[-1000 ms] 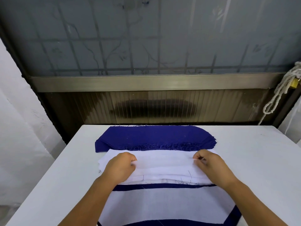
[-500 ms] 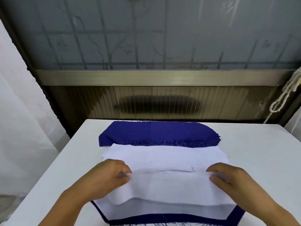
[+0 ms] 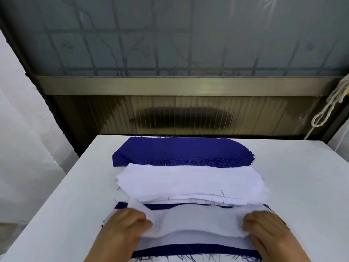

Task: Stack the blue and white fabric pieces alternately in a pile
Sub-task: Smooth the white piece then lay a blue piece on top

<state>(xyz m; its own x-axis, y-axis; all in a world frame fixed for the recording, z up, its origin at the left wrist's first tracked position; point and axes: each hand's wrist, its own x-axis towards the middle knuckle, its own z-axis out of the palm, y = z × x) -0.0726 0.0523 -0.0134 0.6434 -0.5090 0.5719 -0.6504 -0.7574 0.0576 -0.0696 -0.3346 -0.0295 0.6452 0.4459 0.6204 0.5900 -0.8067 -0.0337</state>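
White cloth fills the near middle of the desk (image 3: 294, 167): the left hand (image 3: 124, 228) and the right hand (image 3: 268, 229) each pinch one end of a single white piece (image 3: 196, 222), fingers curled over its upper edge. This piece sags a little between them and lies over the mixed pile (image 3: 196, 251) at the near edge, where a blue layer shows as a frayed dark band below the white and as a thin strip above it (loose threads stick out along that lower band).

Just beyond the held piece sits the white stack (image 3: 190, 182), its sheets slightly fanned, its near edge touching or overlapping the far edge of the piece in the hands; I cannot tell which. Behind that, toward the far edge of the desk, lies the blue stack (image 3: 181, 151), rounded at its right end and frayed along the side that meets the white stack. The white stack covers the blue stack's near margin.

Both forearms enter from the near edge and hide the pile's lower corners. Past the far edge stands a frosted window (image 3: 170, 35) with a grid of bars behind it and a metal rail (image 3: 177, 86) below. A pale rope (image 3: 328, 108) hangs at the far right, off the desk, and a white wall (image 3: 20, 129) runs along the left side.
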